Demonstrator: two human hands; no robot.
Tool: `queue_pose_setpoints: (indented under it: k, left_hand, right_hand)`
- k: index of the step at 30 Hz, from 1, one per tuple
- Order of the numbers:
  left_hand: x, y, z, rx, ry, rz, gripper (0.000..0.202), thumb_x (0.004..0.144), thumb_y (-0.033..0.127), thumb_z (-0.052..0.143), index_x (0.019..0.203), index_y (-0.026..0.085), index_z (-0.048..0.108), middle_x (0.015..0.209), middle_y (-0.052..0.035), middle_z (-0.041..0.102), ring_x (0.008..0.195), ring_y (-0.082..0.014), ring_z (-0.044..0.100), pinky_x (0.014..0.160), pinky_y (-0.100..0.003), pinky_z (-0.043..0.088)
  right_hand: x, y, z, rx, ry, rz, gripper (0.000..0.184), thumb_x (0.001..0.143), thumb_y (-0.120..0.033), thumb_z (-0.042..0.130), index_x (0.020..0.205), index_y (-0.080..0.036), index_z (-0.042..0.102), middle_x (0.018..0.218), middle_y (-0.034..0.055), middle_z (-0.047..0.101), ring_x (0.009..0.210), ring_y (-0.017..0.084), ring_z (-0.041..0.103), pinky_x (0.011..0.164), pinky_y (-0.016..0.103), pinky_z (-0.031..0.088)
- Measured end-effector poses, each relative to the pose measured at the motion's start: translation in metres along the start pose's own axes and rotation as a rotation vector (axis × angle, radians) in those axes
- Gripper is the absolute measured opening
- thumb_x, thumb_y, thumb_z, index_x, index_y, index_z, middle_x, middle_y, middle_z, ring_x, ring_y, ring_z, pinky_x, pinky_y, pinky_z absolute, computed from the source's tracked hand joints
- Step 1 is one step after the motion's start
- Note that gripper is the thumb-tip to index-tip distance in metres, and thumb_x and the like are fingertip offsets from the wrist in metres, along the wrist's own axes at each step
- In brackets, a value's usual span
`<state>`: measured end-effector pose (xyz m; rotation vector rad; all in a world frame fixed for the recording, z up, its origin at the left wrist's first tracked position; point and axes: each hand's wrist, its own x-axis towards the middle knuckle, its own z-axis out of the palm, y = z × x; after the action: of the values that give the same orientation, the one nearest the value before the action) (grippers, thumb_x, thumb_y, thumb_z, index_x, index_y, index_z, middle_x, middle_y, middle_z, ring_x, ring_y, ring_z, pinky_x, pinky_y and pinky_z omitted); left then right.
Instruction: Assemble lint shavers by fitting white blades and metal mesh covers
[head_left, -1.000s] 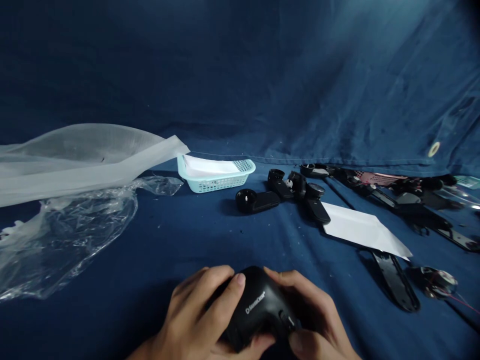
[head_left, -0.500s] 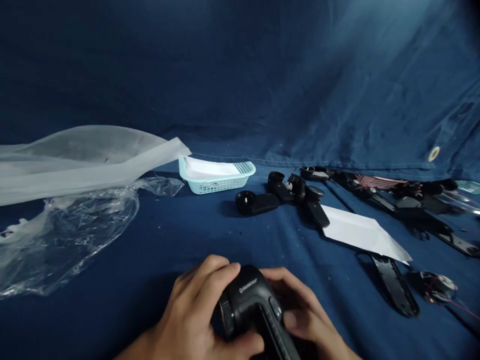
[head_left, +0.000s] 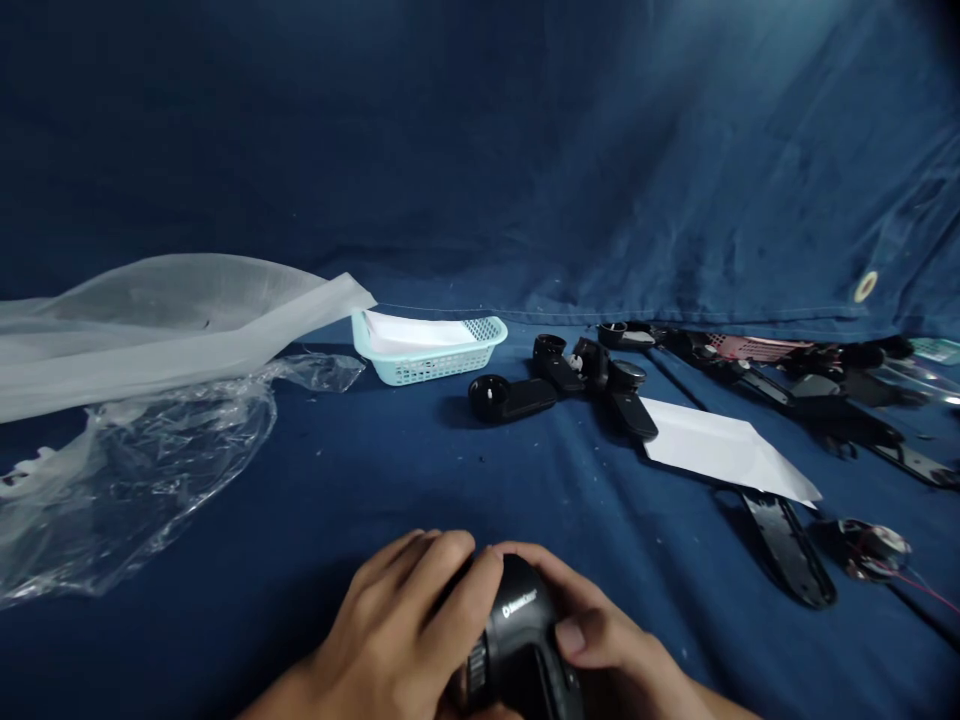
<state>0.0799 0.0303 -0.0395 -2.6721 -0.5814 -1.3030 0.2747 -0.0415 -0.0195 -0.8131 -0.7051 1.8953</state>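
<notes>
Black device (head_left: pixel 517 625) is held low in the foreground between the left hand (head_left: pixel 409 630) and right hand (head_left: pixel 611 640), fingers of both curled around it. 2-handed handling appears under way; steady support is judged necessary. Visibility is partly blocked by both hands. Basket (head_left: pixel 431 370) and white paper (head_left: pixel 720 450) are positioned beyond.

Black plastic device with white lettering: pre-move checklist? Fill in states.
1. Left-side hold: ok; bare left hand covers the left side of the black plastic device with white lettering.
2. Right-side hold: ok; bare right hand has its thumb against it.
3. Device's lower end: cannot tell; the frame's bottom edge cuts it off.
4. Clear crinkled plastic bag apart from hands: ok.
5. Folded white paper sheet uncovered: not ok; a black elongated plastic part overlaps its left edge.
</notes>
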Motion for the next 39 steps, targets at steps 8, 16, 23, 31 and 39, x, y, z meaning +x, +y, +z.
queue_pose_setpoints:
  k: [8, 16, 23, 31, 39]
  left_hand:
    - [-0.001, 0.003, 0.002, 0.019, -0.051, -0.03, 0.052, 0.099, 0.047, 0.025, 0.123, 0.011, 0.055, 0.102, -0.015, 0.069, 0.083, -0.0291, 0.072, 0.07, -0.048, 0.06]
    - [0.002, 0.004, 0.0, 0.093, -0.069, -0.021, 0.049, 0.098, 0.043, 0.024, 0.12, 0.012, 0.055, 0.098, -0.016, 0.072, 0.079, -0.0305, 0.073, 0.067, -0.049, 0.059]
    - [0.002, 0.001, 0.003, 0.012, -0.098, -0.086, 0.046, 0.097, 0.044, 0.027, 0.119, 0.013, 0.054, 0.098, -0.017, 0.07, 0.075, -0.0319, 0.073, 0.062, -0.052, 0.06]
    - [0.001, -0.015, 0.006, -0.116, -0.158, -0.372, 0.062, 0.097, 0.065, 0.028, 0.133, 0.017, 0.042, 0.111, -0.0136, 0.07, 0.088, -0.0255, 0.075, 0.067, -0.036, 0.064]
    - [-0.001, -0.011, 0.006, -0.202, -0.102, -0.478, 0.054, 0.095, 0.067, 0.033, 0.124, 0.023, 0.043, 0.102, -0.0063, 0.07, 0.076, -0.0202, 0.075, 0.061, -0.028, 0.061]
  right_hand:
    - [0.003, 0.011, -0.009, -0.032, -0.035, 0.027, 0.07, 0.078, -0.04, 0.06, 0.144, -0.023, 0.043, 0.114, 0.0104, 0.069, 0.089, 0.026, 0.071, 0.083, 0.045, 0.054]
    - [0.005, 0.016, -0.012, 0.015, -0.022, 0.071, 0.069, 0.076, -0.035, 0.058, 0.142, -0.024, 0.044, 0.114, 0.0083, 0.07, 0.081, 0.024, 0.073, 0.082, 0.043, 0.055]
    - [0.008, 0.007, -0.005, 0.115, -0.139, 0.038, 0.062, 0.077, -0.025, 0.053, 0.139, -0.02, 0.049, 0.098, 0.0063, 0.073, 0.075, 0.018, 0.07, 0.074, 0.032, 0.051]
    - [0.011, -0.002, -0.006, 0.117, -0.015, 0.01, 0.093, 0.067, -0.016, 0.068, 0.149, -0.026, 0.027, 0.113, 0.0081, 0.07, 0.09, 0.022, 0.072, 0.078, 0.038, 0.051]
    - [0.018, 0.001, -0.011, 0.048, -0.076, -0.057, 0.089, 0.058, -0.005, 0.059, 0.141, -0.027, 0.038, 0.112, 0.0087, 0.071, 0.091, 0.024, 0.073, 0.08, 0.043, 0.051]
